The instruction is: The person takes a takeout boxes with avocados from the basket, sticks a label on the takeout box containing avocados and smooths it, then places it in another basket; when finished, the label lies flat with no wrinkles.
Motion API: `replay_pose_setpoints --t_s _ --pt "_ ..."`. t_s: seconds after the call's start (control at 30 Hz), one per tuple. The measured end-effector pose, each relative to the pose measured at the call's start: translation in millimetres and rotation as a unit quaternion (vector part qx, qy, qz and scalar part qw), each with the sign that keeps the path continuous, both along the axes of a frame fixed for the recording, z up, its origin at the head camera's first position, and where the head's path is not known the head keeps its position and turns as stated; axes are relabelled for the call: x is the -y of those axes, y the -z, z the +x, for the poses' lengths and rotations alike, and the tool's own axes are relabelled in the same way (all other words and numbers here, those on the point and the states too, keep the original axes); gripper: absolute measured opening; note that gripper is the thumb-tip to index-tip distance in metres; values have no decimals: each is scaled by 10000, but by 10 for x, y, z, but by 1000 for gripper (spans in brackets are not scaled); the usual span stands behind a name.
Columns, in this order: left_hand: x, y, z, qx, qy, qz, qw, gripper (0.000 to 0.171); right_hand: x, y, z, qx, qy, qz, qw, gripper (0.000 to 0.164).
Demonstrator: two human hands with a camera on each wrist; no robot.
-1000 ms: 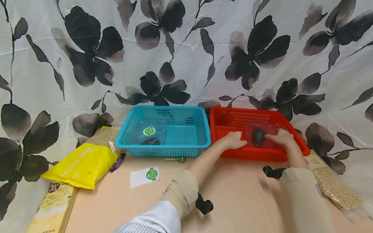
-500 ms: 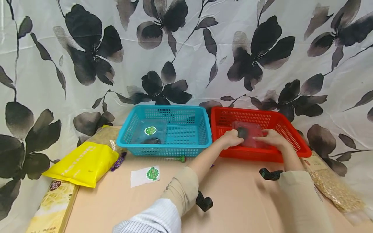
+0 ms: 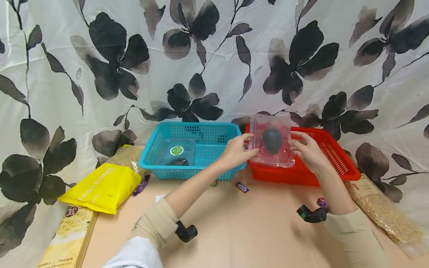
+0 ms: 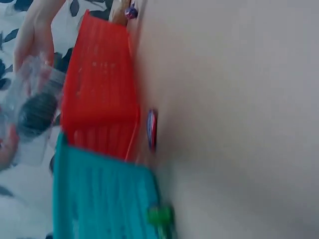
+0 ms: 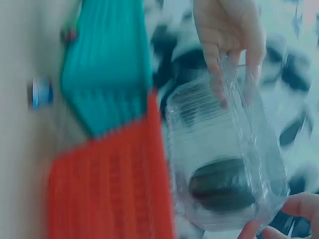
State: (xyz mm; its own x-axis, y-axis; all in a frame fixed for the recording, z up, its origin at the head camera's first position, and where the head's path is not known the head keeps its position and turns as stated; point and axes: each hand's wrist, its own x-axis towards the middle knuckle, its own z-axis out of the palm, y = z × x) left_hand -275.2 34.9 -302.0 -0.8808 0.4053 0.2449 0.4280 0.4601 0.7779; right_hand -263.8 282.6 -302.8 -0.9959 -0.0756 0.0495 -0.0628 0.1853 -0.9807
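Observation:
A clear plastic clamshell box (image 3: 285,150) is held up over the left part of the red basket (image 3: 301,179), tilted toward the head camera. Inside it lies a dark oval item (image 5: 222,185), possibly a fruit; its kind is unclear. My left hand (image 3: 236,150) pinches the box's left edge between thumb and fingers. On the opposite edge, my right hand (image 3: 309,152) grips it the same way. Both hands also appear on the box in the right wrist view, with blur.
Left of the red basket, the blue basket (image 3: 191,174) holds another clear box (image 3: 175,150) with a green sticker. A yellow bag (image 3: 104,188) and noodle box (image 3: 68,238) lie at left, a grain bag (image 3: 385,212) at right. Small wrapped candy (image 3: 242,187) lies in front.
Both hands have lifted the clear box out of the red basket, up and to the left, tipping its face toward the head camera. The candy in front has come into view.

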Motion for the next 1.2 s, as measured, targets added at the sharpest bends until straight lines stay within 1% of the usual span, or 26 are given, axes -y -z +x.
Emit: replay_pose_setpoints --t_s 0.07,0.1,0.17,0.23,0.37,0.43,0.5,0.57,0.63,0.7,0.8,0.9,0.97,1.03,1.07,1.2 --pt "243 -62 157 54 29 176 9998 56 172 -56 108 -120 -306 -457 9984 52" --pt "359 -88 242 85 28 223 9997 57 256 -76 163 -190 -450 -540 9973 51" --pt "572 -120 413 153 9 295 9994 60 413 -95 274 -338 -715 -441 9959 50" --pt "765 -118 585 133 19 305 9994 62 544 -96 393 -483 -966 -292 9937 49" --pt "1068 -45 933 246 130 412 9988 66 728 -27 662 -531 -1386 -137 9888 48" --pt "1183 19 1089 327 209 495 9980 67 800 37 789 -544 -1575 -107 9860 49" --pt "1278 91 1223 432 272 585 9970 68 865 122 897 -505 -1705 -108 9840 49" --pt "1355 181 1321 529 317 647 9960 68 928 226 977 -488 -1852 -155 9814 50" --pt "1407 288 1379 672 315 658 9951 69 985 342 1028 -446 -1899 -181 9806 50" --pt "1441 416 1399 761 309 614 9947 69 1033 463 1051 -319 -1861 -184 9819 50" --pt "1456 606 1383 819 261 474 9952 69 1104 652 1041 -70 -1737 -178 9846 53" --pt "1466 769 1348 784 232 268 9963 67 1160 861 999 -31 -1694 -145 9854 56" --pt "1481 856 1334 803 207 253 9962 67 1193 983 972 -2 -1704 -171 9852 58" --pt "1499 944 1330 824 151 361 9958 66 1217 1080 949 52 -1653 -142 9861 58" --pt "1508 988 1334 858 119 474 9951 66 1231 1112 944 146 -1593 -133 9870 58" --pt "1537 1100 1369 930 -2 855 9920 62 1274 1193 943 533 -1390 -293 9884 57"
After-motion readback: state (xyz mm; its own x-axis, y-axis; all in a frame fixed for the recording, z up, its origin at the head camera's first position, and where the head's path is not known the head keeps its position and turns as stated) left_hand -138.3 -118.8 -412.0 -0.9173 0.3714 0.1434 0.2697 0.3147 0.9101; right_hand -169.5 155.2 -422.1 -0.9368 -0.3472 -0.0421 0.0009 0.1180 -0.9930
